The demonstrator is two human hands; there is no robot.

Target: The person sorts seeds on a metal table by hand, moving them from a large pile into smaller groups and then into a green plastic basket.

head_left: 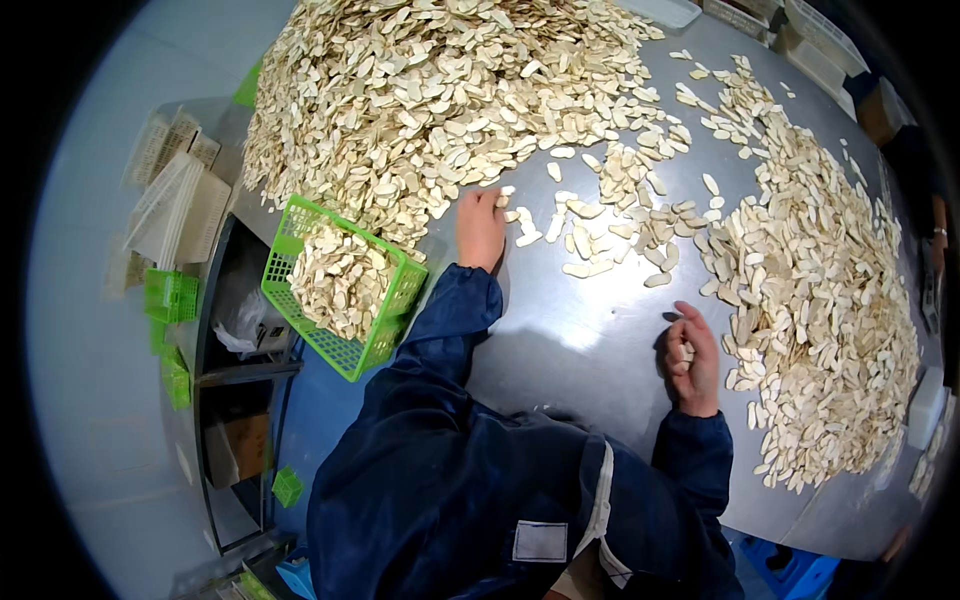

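My left hand (481,232) is at the front edge of a large heap of pale dried slices (430,100), their kind not certain. Its fingers are drawn together, with one slice (503,201) at the fingertips. More loose slices lie just to its right on the metal table (560,370). My right hand (694,358) is above the table, curled round a few slices (686,354). Beside it on the right spreads a second long heap of slices (810,310). A green slotted basket (385,345), partly filled with slices, tilts by my left forearm.
Small groups of slices (628,172) lie between the heaps. Stacked white baskets (185,205) and small green baskets (171,297) are at the left, beside a dark shelf rack (205,400). Pale bins (822,50) line the far right edge. A blue plastic stool-like item (790,570) is below the table.
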